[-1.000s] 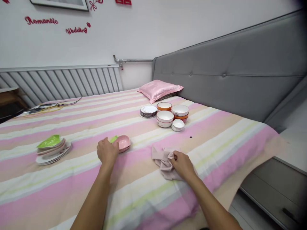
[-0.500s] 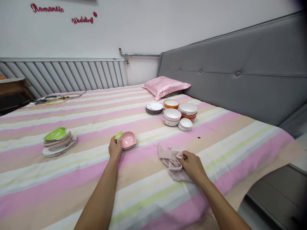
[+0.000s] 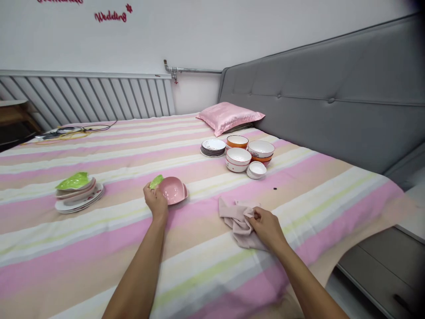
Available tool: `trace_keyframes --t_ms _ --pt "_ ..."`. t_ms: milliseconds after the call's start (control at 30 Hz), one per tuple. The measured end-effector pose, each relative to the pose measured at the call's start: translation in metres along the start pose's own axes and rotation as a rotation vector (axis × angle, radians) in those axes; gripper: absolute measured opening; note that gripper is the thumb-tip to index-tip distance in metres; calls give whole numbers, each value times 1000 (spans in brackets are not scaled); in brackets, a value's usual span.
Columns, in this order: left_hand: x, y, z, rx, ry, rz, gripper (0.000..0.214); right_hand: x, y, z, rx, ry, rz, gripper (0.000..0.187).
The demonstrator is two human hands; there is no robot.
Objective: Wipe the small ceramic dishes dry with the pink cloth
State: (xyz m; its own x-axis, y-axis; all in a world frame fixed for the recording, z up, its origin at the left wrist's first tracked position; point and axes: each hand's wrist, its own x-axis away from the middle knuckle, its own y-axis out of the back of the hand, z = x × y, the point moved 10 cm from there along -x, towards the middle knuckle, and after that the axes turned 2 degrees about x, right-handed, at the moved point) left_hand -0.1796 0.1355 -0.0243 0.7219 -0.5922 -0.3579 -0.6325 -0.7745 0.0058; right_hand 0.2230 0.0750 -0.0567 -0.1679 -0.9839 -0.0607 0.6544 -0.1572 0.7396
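My left hand (image 3: 154, 203) is closed on the near rim of a pink dish (image 3: 172, 190) with a green leaf part, tilting it up off the striped bedspread (image 3: 199, 257). My right hand (image 3: 267, 228) pinches a crumpled beige cloth (image 3: 237, 219) that lies on the bed to the right of the dish.
A stack of plates topped by a green leaf dish (image 3: 78, 192) sits at the left. Further back stand a pile of small plates (image 3: 213, 147) and several orange and white bowls (image 3: 249, 157). A pink pillow (image 3: 229, 116) lies by the grey headboard (image 3: 315, 97). Cables (image 3: 76, 130) lie at the far left.
My left hand has closed on the pink dish and tilted its rim up. My right hand stays on the cloth. The view has shifted slightly.
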Motion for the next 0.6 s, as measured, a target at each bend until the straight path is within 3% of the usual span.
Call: trace_keyframes --t_ms 167,233,333,400,467,600 --pt "15 1 -15 149 67 3 29 2 -9 -12 -455 -138 2 23" --pt "39 -17 -18 296 170 136 33 4 -15 -17 -705 -259 7 27" --pt "96 -51 -29 426 280 390 37 8 -18 -14 -992 -357 -8 31" --pt "135 -72 -35 410 326 585 36 8 -15 -6 -1076 -341 -7 31" --pt "162 -82 -41 342 292 703 32 8 -13 3 -1097 -294 14 29" --pt "174 -83 -49 188 128 753 28 11 -10 22 -1016 -167 89 27"
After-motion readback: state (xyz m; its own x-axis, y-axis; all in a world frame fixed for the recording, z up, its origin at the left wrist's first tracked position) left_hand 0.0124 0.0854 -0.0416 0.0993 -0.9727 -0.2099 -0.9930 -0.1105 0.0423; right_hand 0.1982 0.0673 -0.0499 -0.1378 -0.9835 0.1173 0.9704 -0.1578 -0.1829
